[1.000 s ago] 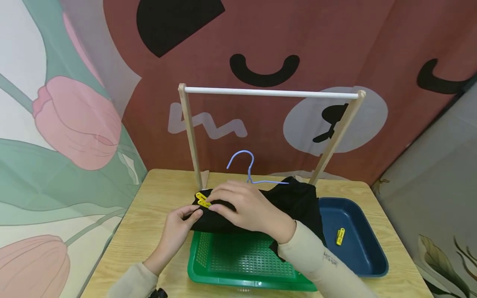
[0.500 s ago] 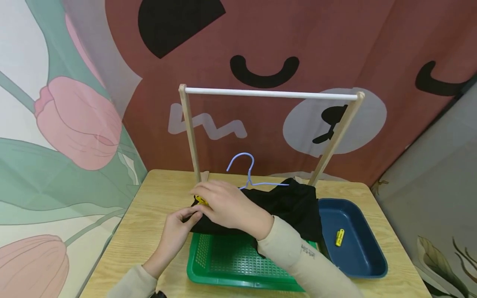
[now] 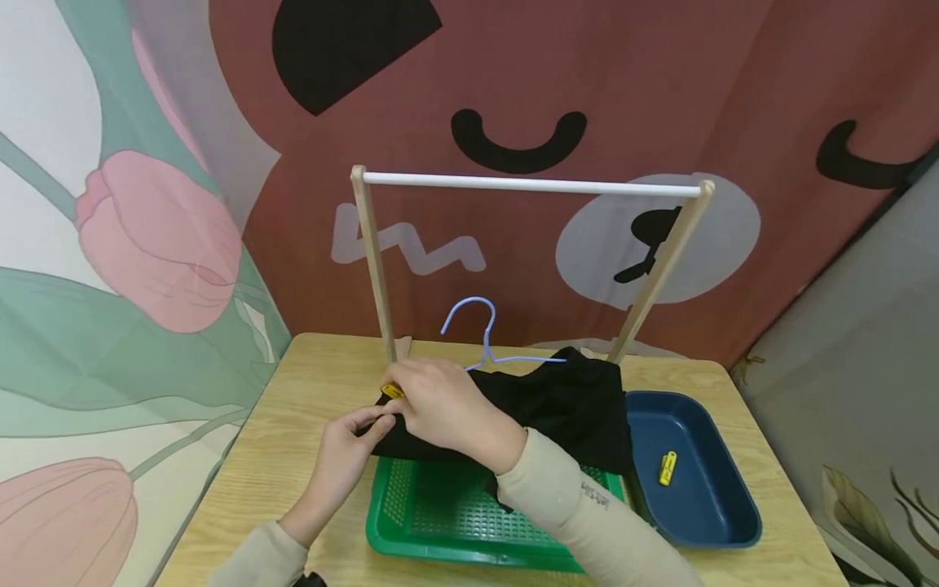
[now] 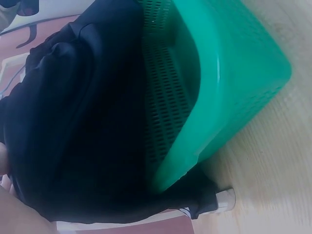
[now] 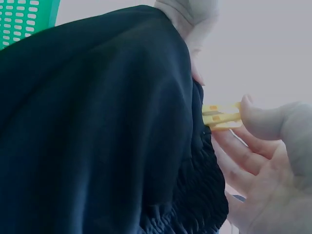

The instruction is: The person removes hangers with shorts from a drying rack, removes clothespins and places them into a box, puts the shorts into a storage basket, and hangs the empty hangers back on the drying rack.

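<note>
Black cloth with a gathered edge (image 5: 146,122) drapes over the front of a blue hanger (image 3: 487,326) and partly over a green basket (image 3: 381,530). My left hand (image 3: 341,461) pinches the cloth's left corner. Just beside it, my right hand (image 3: 447,408) holds a yellow clip (image 3: 392,391) at the cloth's upper edge. In the right wrist view the right thumb and fingers squeeze the yellow clip (image 5: 223,116), whose far end meets the black fabric. The left wrist view shows mostly cloth (image 4: 83,126), with only part of the left hand at its edge.
A wooden rack with a white bar (image 3: 528,184) stands at the back of the table (image 3: 293,408). To the right, a blue tray (image 3: 711,489) holds another yellow clip (image 3: 667,468). The green basket lies in front, below the cloth.
My right hand has moved left to the clip by the cloth's corner, and its fingers have closed round it. The hanger's hook has shifted slightly. My left hand stays nearly in place.
</note>
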### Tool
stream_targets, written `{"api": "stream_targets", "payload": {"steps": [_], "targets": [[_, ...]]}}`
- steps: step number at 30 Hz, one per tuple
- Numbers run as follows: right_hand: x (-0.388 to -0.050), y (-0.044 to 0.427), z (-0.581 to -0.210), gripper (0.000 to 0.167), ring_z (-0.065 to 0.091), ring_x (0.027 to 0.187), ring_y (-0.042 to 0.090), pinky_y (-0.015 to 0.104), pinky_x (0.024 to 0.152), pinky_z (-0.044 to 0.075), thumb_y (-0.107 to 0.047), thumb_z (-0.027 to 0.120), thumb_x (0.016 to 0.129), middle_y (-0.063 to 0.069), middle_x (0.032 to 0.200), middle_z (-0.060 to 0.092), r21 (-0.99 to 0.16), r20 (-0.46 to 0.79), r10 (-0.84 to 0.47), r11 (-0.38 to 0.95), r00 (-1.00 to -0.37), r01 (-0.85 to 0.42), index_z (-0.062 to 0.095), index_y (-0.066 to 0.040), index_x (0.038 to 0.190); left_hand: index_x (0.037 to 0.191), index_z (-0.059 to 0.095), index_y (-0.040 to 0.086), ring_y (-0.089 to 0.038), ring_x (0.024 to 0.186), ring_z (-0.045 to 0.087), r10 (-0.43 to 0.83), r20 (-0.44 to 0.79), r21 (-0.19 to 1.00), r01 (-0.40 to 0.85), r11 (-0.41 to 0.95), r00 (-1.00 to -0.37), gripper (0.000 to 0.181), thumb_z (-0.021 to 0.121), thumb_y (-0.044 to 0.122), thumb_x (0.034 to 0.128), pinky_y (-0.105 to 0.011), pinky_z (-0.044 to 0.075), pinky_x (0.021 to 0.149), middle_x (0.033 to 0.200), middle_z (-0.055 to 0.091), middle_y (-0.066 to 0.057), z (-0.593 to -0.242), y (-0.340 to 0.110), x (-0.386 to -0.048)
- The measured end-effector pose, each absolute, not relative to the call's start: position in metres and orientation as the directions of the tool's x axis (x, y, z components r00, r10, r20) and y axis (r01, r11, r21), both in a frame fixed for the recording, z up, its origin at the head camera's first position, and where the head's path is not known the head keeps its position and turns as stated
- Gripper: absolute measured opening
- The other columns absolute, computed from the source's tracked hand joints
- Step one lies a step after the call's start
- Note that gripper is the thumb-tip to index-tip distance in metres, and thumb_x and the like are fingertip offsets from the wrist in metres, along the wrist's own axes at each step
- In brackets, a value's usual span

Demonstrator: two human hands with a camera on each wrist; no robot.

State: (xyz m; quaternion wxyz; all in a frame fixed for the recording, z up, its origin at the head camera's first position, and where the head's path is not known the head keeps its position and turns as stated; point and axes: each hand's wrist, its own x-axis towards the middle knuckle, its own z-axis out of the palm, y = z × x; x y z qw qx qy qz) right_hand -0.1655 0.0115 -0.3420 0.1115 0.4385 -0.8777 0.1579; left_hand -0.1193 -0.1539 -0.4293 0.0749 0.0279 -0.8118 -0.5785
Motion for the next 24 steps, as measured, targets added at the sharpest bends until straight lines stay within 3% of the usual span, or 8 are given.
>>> {"api": "stream_targets", "payload": {"steps": [6,12,24], "targets": [[-0.165,0.007,-0.35,0.013,0.063,0.078,0.009,0.024,0.068,0.05,-0.012,0.075,0.088,-0.005,0.094,0.066,-0.087,0.478,-0.726,0.521,-0.494,-0.849,0.066,-0.015,0.098,0.112,0.073,-0.001,-0.014,0.106,0.064,-0.147,0.082,0.952,0.034,0.303,-0.986,0.023,0.069,0.014,0.0948,-0.019,0.05,0.084,0.113,0.071,-0.012,-0.43,-0.157,-0.12],[-0.166,0.006,-0.354,0.012,0.061,0.074,0.009,0.022,0.064,0.048,-0.007,0.072,0.088,-0.007,0.089,0.065,-0.035,0.554,-0.712,0.498,-0.432,-0.866,0.065,-0.016,0.092,0.115,0.073,-0.001,-0.003,0.101,0.063,-0.134,0.09,0.958,0.049,0.283,-0.987,0.024,0.068,0.012,0.0949,-0.017,0.05,0.083,0.114,0.071,-0.012,-0.43,-0.158,-0.12],[-0.162,0.007,-0.352,0.015,0.057,0.067,0.009,0.022,0.058,0.041,-0.001,0.071,0.085,-0.006,0.08,0.062,-0.056,0.633,-0.676,0.446,-0.377,-0.893,0.065,-0.015,0.086,0.115,0.073,-0.001,-0.007,0.103,0.064,-0.136,0.095,0.959,0.054,0.278,-0.986,0.025,0.069,0.013,0.0943,-0.017,0.049,0.085,0.113,0.071,-0.012,-0.433,-0.156,-0.122]]}}
